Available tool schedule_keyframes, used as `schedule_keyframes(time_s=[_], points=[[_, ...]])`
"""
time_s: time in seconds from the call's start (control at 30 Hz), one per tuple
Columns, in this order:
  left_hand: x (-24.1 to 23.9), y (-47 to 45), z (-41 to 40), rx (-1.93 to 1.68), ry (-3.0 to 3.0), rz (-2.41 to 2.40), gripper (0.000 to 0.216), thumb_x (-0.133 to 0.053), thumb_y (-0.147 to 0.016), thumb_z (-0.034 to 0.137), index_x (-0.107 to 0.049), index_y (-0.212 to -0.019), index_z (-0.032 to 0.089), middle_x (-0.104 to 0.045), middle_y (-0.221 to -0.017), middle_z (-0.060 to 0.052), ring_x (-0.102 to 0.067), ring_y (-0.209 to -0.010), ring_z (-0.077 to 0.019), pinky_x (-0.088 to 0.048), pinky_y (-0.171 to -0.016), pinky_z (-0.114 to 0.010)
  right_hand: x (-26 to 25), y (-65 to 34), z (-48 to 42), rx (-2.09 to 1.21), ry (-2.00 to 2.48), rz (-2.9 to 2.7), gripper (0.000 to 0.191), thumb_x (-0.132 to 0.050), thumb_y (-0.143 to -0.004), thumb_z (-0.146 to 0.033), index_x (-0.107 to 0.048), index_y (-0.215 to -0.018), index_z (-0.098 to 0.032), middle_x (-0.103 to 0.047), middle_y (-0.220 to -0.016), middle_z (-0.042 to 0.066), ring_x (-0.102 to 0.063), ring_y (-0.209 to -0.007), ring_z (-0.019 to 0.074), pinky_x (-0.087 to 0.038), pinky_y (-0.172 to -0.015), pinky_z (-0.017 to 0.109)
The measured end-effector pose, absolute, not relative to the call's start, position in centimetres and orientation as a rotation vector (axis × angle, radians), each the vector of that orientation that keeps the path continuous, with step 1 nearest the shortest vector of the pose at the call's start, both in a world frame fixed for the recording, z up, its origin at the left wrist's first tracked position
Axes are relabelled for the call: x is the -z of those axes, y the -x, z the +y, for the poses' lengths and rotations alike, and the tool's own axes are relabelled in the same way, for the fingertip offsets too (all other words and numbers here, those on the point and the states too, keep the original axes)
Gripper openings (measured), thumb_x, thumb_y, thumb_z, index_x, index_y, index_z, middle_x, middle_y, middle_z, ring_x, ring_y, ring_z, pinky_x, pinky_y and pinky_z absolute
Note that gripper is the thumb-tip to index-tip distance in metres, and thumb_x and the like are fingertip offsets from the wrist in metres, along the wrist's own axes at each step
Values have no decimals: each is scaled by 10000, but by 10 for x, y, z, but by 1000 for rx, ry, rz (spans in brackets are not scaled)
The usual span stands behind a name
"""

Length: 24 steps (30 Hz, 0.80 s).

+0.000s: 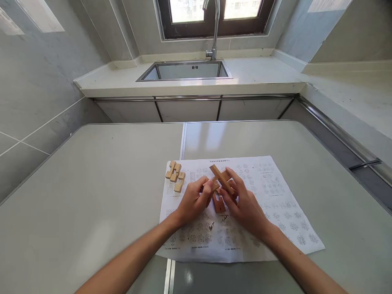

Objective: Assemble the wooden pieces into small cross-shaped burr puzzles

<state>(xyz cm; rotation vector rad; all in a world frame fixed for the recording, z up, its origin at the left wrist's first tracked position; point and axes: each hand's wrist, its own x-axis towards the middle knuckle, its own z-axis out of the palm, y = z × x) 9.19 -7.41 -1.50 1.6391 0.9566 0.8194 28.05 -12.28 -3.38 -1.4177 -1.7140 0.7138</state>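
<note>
My left hand is closed, thumb and forefinger pinching a light wooden puzzle piece. Opposite it, my right hand curls its fingers round a long wooden puzzle piece, which slants across the other one. The two pieces touch or overlap; whether they interlock I cannot tell. Just below them, between the hands, is a reddish-brown notched wooden piece, partly covered by the fingers. Several light notched wooden pieces lie to the left, on a printed paper sheet covered with small diagrams.
The sheet rests on a pale grey table with a seam down its middle. Beyond the far edge is a white counter with a sink and a metal faucet under a window. Tiled walls stand at both sides.
</note>
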Motion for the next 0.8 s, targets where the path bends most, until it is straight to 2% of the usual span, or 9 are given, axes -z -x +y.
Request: schedule_keyframes(time_s=[0.1,0.23,0.4,0.47,0.63,0.7,0.8], points=[[15,-92,-72,-848,-1562,975,464,-386,-1100,498,-438,-734,218,-517,-595,45,-472,-538,-114,-401,-582,-265,33,-280,-121,-680,1421,-1693,605,-524,-1067,-457,-292,-1590,-262,-733,-957,23,-645,-555,157,-526,-520,283],[14,-93,-68,-898,-1410,970,455,-398,-1092,519,-436,-751,219,-473,-601,57,-461,-507,-105,-384,-535,-257,34,-279,-120,-589,1446,-1663,578,-574,-1032,-487,-350,-1509,-250,-700,-935,0,-625,-565,149,-526,-542,283],[12,-94,-64,-954,-1260,940,437,-412,-1080,528,-405,-771,219,-466,-677,59,-438,-480,-79,-356,-495,-245,37,-281,-118,-511,1527,-1735,302,-605,-1011,-488,-548,-1174,-241,-678,-899,9,-629,-621,159,-497,-572,284],[12,-94,-64,-959,-1245,933,432,-418,-1081,520,-398,-773,219,-465,-686,61,-424,-477,-73,-350,-493,-242,37,-281,-118,-470,1555,-1802,278,-637,-990,-481,-566,-1107,-238,-673,-892,16,-640,-652,176,-493,-599,300],[12,-94,-65,-944,-1275,932,444,-429,-1081,541,-410,-777,218,-454,-658,65,-424,-489,-81,-366,-512,-243,33,-279,-117,-427,1444,-1985,378,-746,-893,-394,-560,-1182,-235,-677,-983,71,-660,-846,270,-539,-736,389],[13,-93,-65,-946,-1290,937,451,-424,-1083,547,-410,-776,218,-454,-645,65,-426,-493,-84,-372,-523,-247,32,-277,-117,-433,1367,-2054,394,-727,-881,-299,-549,-1226,-234,-667,-1008,84,-648,-918,297,-547,-801,431],[13,-93,-65,-951,-1302,933,460,-408,-1092,546,-401,-768,219,-452,-635,65,-424,-498,-86,-377,-539,-253,34,-277,-116,-459,1321,-2075,367,-646,-897,-197,-536,-1246,-231,-653,-1001,81,-638,-924,293,-548,-814,440]])
